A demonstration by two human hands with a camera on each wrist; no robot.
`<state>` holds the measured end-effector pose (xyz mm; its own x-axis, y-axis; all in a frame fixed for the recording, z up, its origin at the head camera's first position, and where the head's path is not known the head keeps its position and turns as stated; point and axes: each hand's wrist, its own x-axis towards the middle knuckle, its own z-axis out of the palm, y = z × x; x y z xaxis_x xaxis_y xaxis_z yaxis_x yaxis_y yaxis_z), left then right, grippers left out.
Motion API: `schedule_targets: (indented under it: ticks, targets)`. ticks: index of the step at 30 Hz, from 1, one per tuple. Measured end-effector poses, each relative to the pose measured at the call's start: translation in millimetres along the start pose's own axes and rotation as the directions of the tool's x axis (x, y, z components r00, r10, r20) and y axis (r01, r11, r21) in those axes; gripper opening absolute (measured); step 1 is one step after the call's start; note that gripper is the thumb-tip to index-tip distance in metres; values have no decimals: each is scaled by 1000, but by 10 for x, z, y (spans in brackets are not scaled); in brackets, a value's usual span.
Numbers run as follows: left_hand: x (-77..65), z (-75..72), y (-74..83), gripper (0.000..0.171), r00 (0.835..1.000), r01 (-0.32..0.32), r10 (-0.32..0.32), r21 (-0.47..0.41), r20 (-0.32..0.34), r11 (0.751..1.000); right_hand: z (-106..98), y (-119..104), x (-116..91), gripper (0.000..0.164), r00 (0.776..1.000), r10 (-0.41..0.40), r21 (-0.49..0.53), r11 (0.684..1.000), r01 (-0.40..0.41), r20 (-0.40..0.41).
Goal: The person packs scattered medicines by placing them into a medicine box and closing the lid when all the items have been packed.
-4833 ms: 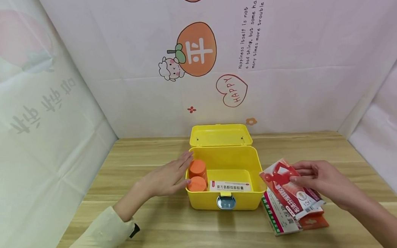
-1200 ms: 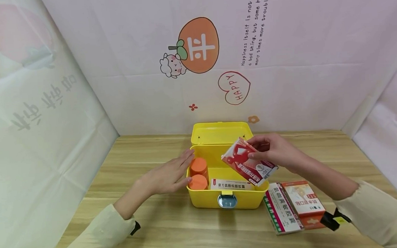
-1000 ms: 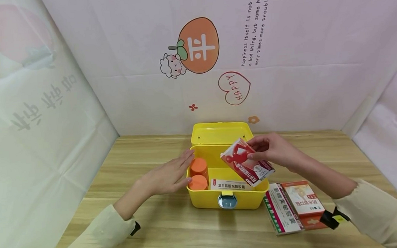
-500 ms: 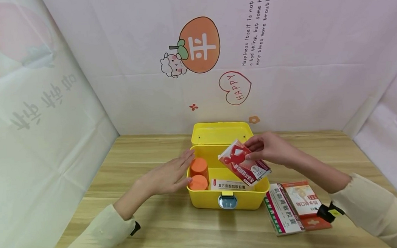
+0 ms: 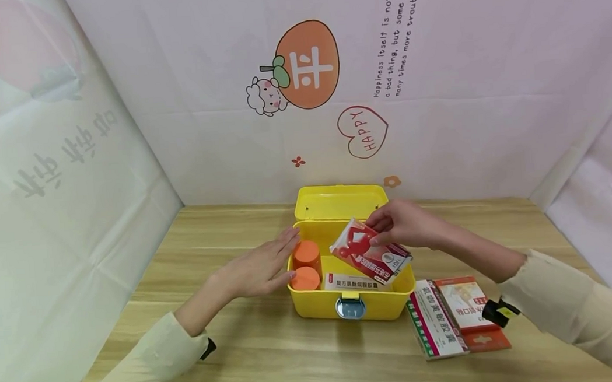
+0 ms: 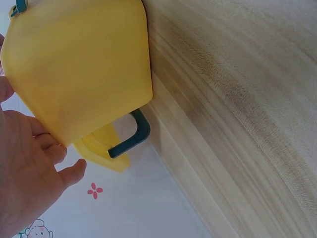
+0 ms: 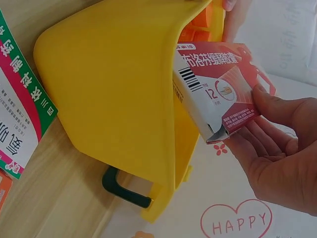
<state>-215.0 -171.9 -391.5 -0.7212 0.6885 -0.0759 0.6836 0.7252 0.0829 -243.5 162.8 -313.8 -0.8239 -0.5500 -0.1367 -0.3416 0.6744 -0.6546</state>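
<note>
Red carton (image 5: 366, 256), pinched aslant by our right hand (image 5: 404, 225), could snag the box (image 5: 313, 307) through that tilt; our left hand (image 5: 258, 270) reaches alongside, fingers extended.

The yellow box (image 5: 313, 306) was smooth plastic, its latch (image 5: 351, 308) shiny like metal; the red carton (image 5: 369, 254), glossy card; the counter (image 5: 295, 361), wood-grained, with creased cloth (image 5: 219, 155) along its far edge.

Screened-off spot, home or studio, can't tell. Wood-grain tabletop (image 5: 274, 362) is boxed in on three sides by a pale printed backdrop (image 5: 219, 155), left side sheet (image 5: 62, 247) and right side sheet (image 5: 608, 196) (creased, looks like fabric). Backdrop prints are cutesy decor: cartoon orange fruit (image 5: 307, 64), HAPPY heart (image 5: 365, 132).
</note>
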Motion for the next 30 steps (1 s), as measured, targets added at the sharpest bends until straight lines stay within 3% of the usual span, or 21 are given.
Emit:
schedule_targets:
  ticks: [30]
  targets:
    - [18, -5, -26, 77, 1000, -11, 11, 3, 14, 1000, 59, -44, 289, 24, 979, -48, -112, 991, 71, 196]
